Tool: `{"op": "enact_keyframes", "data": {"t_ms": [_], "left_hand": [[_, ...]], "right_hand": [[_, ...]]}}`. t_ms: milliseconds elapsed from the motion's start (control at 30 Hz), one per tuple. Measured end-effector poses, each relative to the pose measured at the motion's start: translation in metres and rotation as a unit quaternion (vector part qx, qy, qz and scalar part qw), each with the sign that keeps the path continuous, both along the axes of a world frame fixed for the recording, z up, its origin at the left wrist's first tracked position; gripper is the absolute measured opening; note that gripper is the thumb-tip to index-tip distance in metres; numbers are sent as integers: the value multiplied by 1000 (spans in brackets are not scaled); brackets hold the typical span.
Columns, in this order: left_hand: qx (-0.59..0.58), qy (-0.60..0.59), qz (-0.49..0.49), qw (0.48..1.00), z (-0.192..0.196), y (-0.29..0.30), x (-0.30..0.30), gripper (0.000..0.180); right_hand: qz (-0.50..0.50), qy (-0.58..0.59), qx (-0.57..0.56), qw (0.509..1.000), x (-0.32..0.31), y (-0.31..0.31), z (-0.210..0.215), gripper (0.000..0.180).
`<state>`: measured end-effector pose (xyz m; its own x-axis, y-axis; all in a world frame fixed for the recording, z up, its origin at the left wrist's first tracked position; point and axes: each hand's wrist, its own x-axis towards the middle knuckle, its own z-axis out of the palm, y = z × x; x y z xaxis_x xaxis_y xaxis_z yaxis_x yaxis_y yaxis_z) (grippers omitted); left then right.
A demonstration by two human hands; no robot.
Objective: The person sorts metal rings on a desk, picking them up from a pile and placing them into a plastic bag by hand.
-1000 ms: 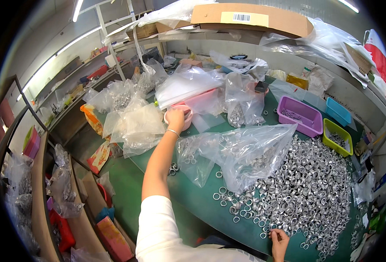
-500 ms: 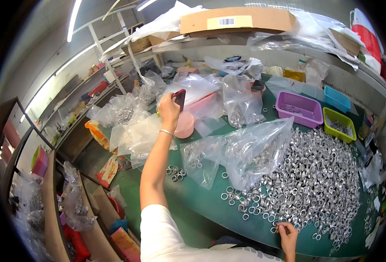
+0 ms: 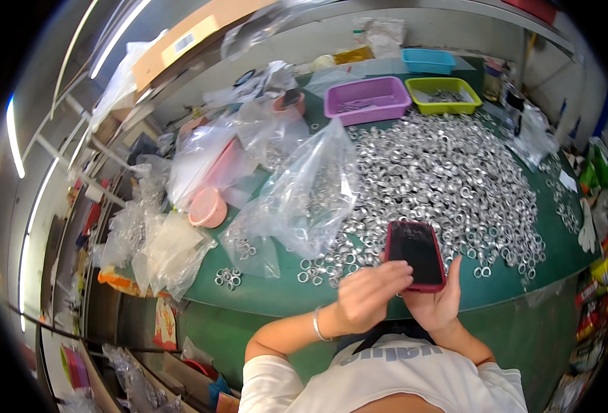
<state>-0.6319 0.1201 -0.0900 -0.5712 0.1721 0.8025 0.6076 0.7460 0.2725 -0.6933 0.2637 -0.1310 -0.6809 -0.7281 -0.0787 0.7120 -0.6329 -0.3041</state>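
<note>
My right hand (image 3: 436, 303) holds a smartphone (image 3: 414, 253) in a red case from below, its thumb along the right edge. The phone's dark screen faces up. Over the lower left corner of the phone lies my left hand (image 3: 371, 292), a bangle on its wrist, its slightly blurred fingers stretched out toward the screen. Just beyond the phone spreads a large heap of small silvery metal rings (image 3: 448, 186). Left of the heap a clear plastic bag (image 3: 311, 193) lies partly over some rings.
On the green table (image 3: 283, 292) stand a purple basket (image 3: 335, 113), a lime green basket (image 3: 448, 107), a blue basket (image 3: 428, 62) and a pink tub (image 3: 208, 208). A few loose rings (image 3: 228, 278) lie near the front edge. Filled plastic bags (image 3: 145, 199) crowd the left side.
The phone has come from the far left of the table to in front of me and is now in my right hand. My right hand has left the rings. The view has turned right.
</note>
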Motion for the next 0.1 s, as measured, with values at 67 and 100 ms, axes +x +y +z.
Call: {"op": "enact_keyframes", "data": {"t_ms": [67,100], "left_hand": [[3,-11,-45,999,-17,19,-5,36],[-21,-47,-71,996,-24,26,-3,42]], "right_hand": [[5,26,-37,999,-8,17,-5,84],[9,40,-56,998,-12,25,-9,83]]}}
